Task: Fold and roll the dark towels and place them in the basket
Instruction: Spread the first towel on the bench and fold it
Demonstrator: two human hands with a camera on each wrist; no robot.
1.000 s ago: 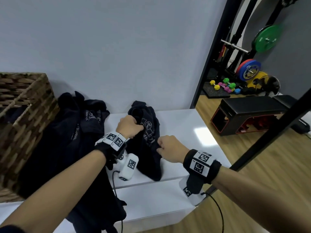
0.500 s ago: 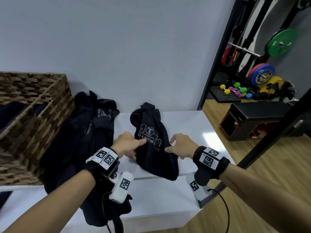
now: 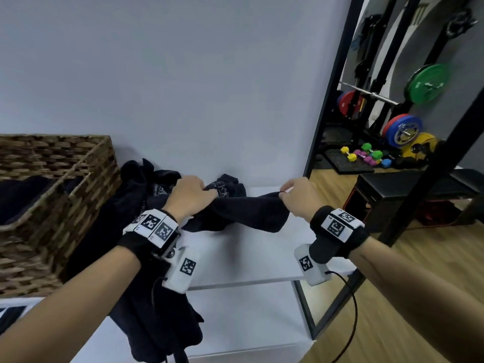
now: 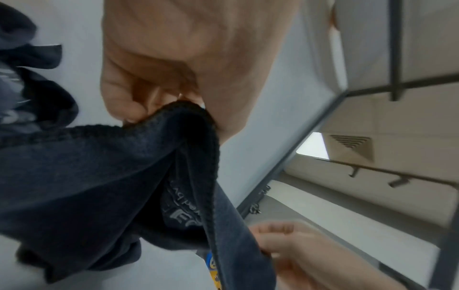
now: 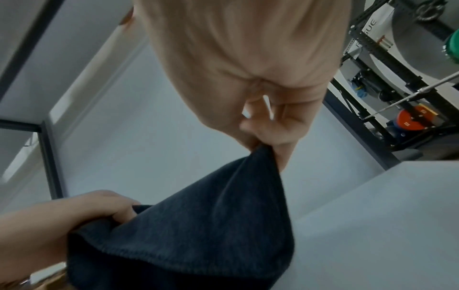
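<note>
A dark towel (image 3: 243,213) with a pale logo is stretched between both hands above the white bench (image 3: 248,255). My left hand (image 3: 190,196) pinches one edge of the towel (image 4: 124,176) near the wall. My right hand (image 3: 294,196) pinches the opposite corner of the towel (image 5: 198,225), pulled out to the right. The towel's lower part sags onto the bench. A heap of more dark towels (image 3: 131,231) lies to the left and hangs over the bench's front. The woven basket (image 3: 62,205) stands at the far left with dark cloth inside.
A grey wall runs close behind the bench. A black frame post (image 3: 330,82) edges the wall on the right. Beyond it are a black box bench (image 3: 408,195), weight plates (image 3: 427,82) and small coloured dumbbells (image 3: 366,155) on a wooden floor (image 3: 392,310).
Both hands have taken hold of the towel that lay bunched on the bench and pulled it apart sideways, the right hand moving right. The view has tilted up.
</note>
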